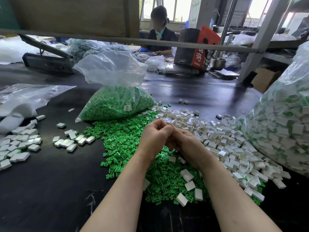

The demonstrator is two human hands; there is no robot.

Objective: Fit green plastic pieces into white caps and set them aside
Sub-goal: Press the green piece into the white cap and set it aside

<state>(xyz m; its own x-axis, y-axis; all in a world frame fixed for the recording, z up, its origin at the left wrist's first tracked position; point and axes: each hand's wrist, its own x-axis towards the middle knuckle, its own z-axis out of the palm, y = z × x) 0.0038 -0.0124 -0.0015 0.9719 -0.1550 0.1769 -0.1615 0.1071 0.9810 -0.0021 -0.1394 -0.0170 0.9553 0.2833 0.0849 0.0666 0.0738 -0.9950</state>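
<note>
where bag (117, 91) gapes, green pieces (115, 106) inside

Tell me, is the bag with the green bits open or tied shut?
Open. The clear bag's top stands loose and spread, with no knot, above the green pieces inside.

Left hand (154, 136) and right hand (182, 141) pressed together, grip contents hidden. Bag of capped pieces (284, 124) cut off at right edge. Far person's face blurred.

Factory assembly floor indicated. Bulk bags of parts (115, 104) piled on black workbench (50, 181); second worker (161, 32) seated opp.
</note>
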